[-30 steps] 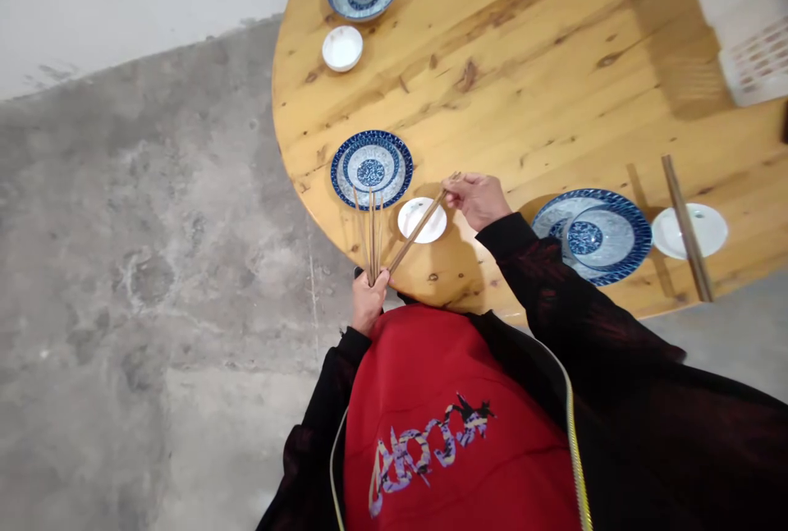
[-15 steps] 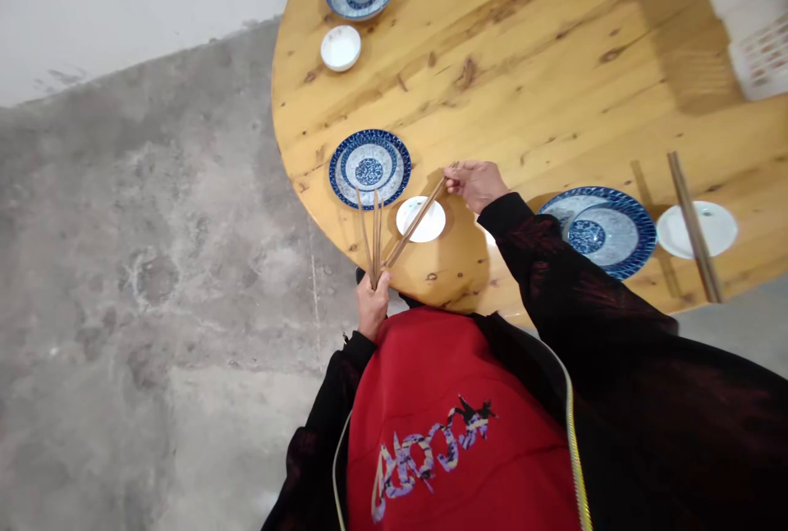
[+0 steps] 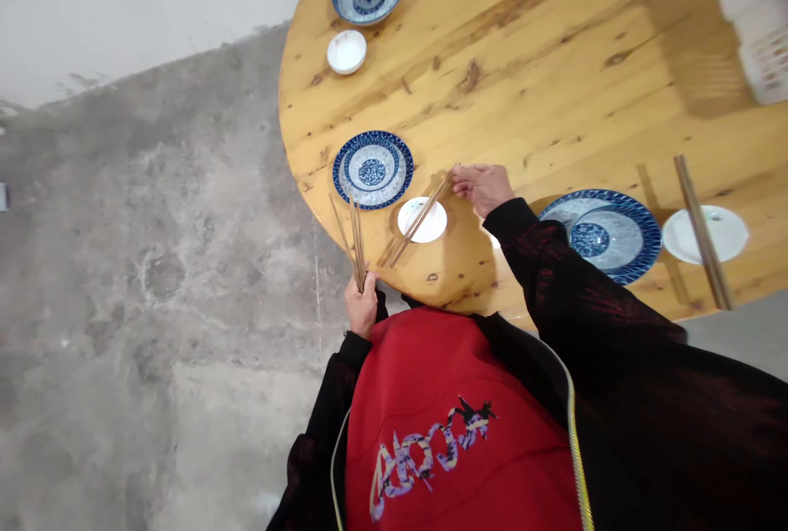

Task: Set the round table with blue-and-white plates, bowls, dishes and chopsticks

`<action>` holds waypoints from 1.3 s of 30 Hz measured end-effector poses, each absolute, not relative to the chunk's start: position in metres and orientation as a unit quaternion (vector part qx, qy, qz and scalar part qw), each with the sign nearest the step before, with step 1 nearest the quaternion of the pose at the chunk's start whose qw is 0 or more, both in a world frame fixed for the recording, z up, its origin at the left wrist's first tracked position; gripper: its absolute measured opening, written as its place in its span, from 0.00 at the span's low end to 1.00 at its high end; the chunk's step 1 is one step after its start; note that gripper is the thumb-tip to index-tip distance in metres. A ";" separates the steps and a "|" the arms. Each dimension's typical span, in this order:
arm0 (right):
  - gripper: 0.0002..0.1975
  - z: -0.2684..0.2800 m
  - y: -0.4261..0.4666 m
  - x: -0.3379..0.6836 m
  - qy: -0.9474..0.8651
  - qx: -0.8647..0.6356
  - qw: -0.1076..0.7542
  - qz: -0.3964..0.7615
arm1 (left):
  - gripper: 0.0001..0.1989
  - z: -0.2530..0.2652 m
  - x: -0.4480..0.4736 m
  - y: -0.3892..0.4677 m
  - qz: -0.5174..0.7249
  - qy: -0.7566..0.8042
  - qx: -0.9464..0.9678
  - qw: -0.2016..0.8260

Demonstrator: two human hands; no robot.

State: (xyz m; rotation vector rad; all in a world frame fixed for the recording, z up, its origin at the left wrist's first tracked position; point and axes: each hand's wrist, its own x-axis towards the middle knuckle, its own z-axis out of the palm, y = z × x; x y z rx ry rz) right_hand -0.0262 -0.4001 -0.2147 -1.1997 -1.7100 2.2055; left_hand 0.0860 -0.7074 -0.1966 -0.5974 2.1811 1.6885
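Right hand, centre of frame, fingertips pinching the far end of a pair of thin brown wooden chopsticks that slant across the small white round saucer on the round pine table. Left hand, just below, fist closed round a bundle of spare chopsticks. Those sticks look light, stiff and prone to rolling; best gripped near one end.

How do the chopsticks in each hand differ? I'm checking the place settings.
The right hand holds one pair of chopsticks slanting low across the small white dish; the left hand grips a bundle of chopsticks fanned out, raised beside the table edge. Both sets are brown wood.
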 end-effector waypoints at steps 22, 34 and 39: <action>0.25 -0.116 -0.570 0.014 -0.612 -0.140 -0.038 0.778 | 0.35 -0.133 0.064 -0.743 0.682 0.662 -0.071 0.304; 0.29 -0.118 -0.726 -0.039 -0.583 -0.150 -0.025 0.798 | 0.35 -0.134 -0.008 -0.910 0.693 0.625 -0.022 0.359; 0.30 -0.108 -0.752 -0.054 -0.611 -0.168 0.009 0.773 | 0.36 -0.143 -0.029 -0.947 0.712 0.615 -0.050 0.336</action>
